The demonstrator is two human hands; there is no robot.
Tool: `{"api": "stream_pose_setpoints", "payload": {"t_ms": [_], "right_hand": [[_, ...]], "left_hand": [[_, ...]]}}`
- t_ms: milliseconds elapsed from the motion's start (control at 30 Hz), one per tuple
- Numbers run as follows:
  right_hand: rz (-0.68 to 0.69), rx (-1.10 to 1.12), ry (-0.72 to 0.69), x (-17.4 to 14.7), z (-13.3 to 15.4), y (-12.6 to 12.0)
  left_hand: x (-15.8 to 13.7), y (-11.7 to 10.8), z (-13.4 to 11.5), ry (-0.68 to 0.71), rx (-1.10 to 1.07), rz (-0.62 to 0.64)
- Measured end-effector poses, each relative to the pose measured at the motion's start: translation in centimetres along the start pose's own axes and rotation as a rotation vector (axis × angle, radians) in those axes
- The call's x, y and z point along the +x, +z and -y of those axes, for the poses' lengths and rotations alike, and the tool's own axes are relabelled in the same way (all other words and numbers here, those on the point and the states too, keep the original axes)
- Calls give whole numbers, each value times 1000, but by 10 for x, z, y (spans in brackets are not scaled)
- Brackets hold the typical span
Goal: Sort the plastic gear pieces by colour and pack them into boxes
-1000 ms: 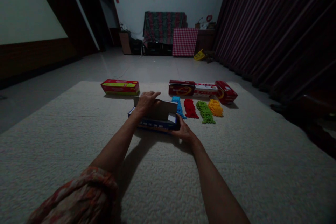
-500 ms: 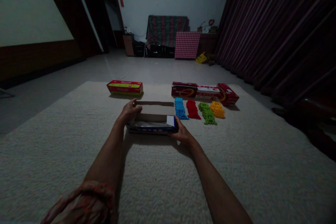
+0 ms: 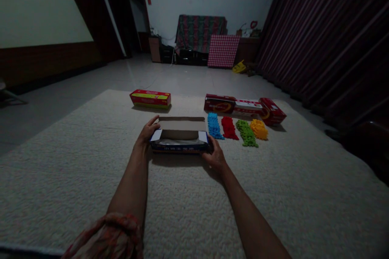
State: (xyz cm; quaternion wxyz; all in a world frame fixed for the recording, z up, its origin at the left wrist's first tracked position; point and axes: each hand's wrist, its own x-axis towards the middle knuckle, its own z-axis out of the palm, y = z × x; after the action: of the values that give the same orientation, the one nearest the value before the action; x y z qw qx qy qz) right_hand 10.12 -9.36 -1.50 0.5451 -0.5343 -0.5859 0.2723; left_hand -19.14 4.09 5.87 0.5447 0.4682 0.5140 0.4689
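A long dark blue cardboard box lies on the mat with its lid raised at the back and white flaps at both ends. Something pale, perhaps plastic film, shows inside; I cannot make it out. My left hand grips the box's left end near the lid, fingers curled at the edge. At the opposite end, my right hand is closed around the corner. Just right of the box lie rows of small plastic pieces: blue, red, green and yellow.
A red and yellow box sits at the mat's far left. Dark red boxes stand in a line behind the coloured pieces, the rightmost one angled. The pale textured mat covers the tiled floor here.
My left hand has shifted from inside the lid to the box's left end, and the left white flap now shows. The right hand keeps its hold. The view has turned slightly left.
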Motion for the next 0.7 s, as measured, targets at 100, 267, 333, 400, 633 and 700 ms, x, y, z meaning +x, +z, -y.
{"api": "stream_pose_setpoints", "payload": {"t_ms": [100,267,333,400,633,700], "right_hand": [[26,51,24,-2,6,-1],[-34,65,140,3,25,3],[-92,-47,112,9,31,6],[-123,-164,52,18,36,10],[-143,-337,18,36,48,5],[-152,-310,47,36,47,-5]], "left_hand": [[4,-1,5,53,-8,6],[3,-1,4,109,16,30],[2,-1,2,122,67,47],[2,0,0,117,105,68],[-1,4,-1,107,124,57],[-2,4,-2,131,190,34]]}}
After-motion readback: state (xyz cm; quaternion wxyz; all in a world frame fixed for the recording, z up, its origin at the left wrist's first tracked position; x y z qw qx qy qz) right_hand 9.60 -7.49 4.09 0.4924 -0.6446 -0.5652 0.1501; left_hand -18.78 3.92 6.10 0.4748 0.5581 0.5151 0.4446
